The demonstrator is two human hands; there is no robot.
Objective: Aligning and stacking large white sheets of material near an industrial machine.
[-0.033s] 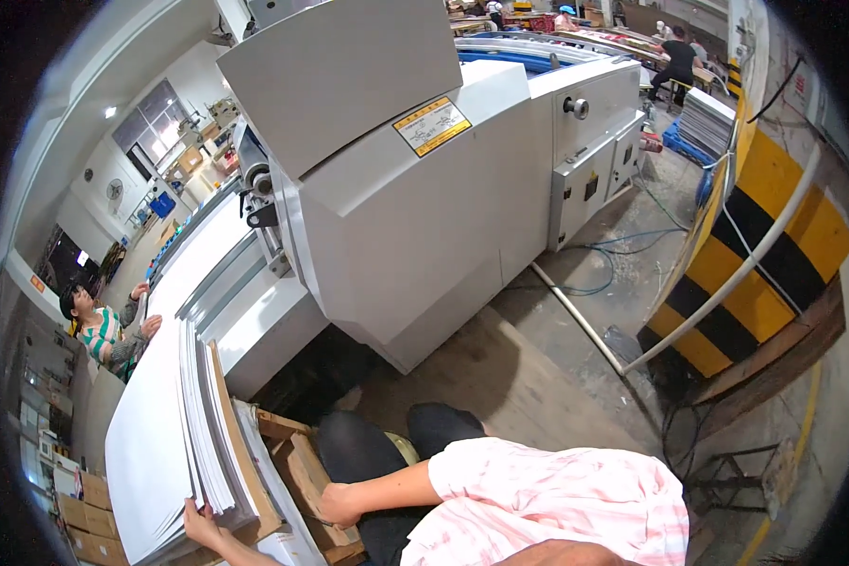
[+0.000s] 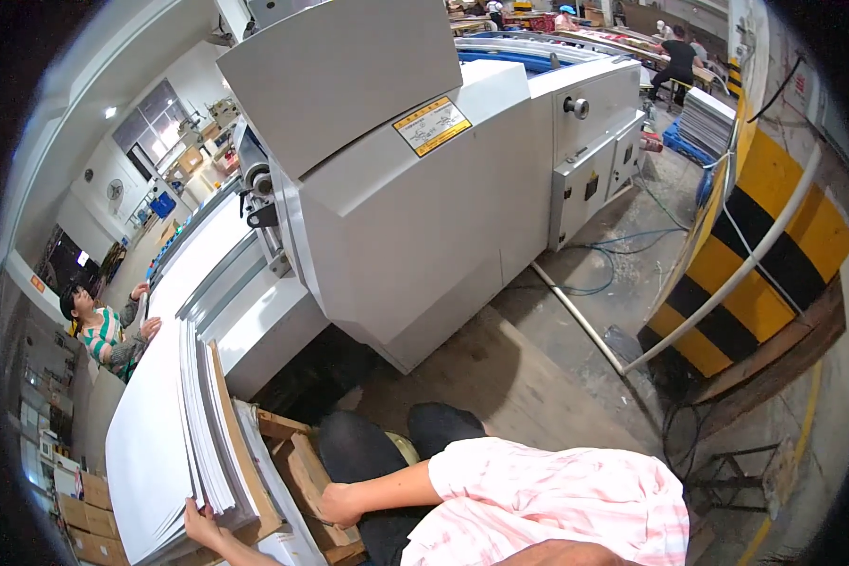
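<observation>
A tall stack of large white sheets [image 2: 146, 434] lies at the lower left, its near edges slightly fanned. My left hand [image 2: 200, 524] is closed at the near corner of these sheets, with thumb and fingers at their edges. My right hand [image 2: 341, 506] is low beside my dark-trousered leg, against a wooden frame [image 2: 302, 472]. It looks rounded and curled, and the fingertips are turned out of sight, so whatever it may hold is hidden. A brown board edge [image 2: 231, 429] runs along the stack's right side.
A large grey machine [image 2: 415, 226] rises ahead. Across the stack, a person in a striped top [image 2: 108, 330] has both hands at the sheets' far edge. A yellow-and-black striped block [image 2: 745, 255], a pale pipe [image 2: 585, 325] and blue hoses [image 2: 604, 259] are to the right.
</observation>
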